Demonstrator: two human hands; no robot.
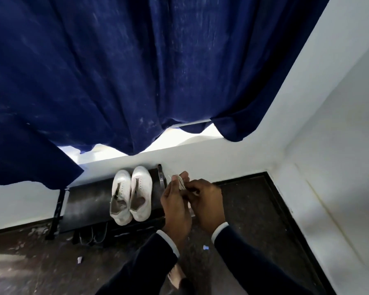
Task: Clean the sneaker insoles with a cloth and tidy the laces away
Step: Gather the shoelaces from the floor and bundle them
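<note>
Two white sneakers (130, 195) stand side by side on top of a dark shoe rack (87, 203), toes toward the wall, with no laces in their eyelets. To the right of them my left hand (175, 201) holds a bundle of white laces (180, 181), fingers curled round it. My right hand (207, 201) is close against the left and pinches the lower part of the same bundle. No cloth is in sight.
A dark blue curtain (136, 71) hangs over a bright window ledge above the rack. White walls meet in a corner at the right. Dark shoes (92, 233) sit on the rack's lower shelf. The floor is dark, with small scraps (206, 248). A bare foot (176, 275) shows below.
</note>
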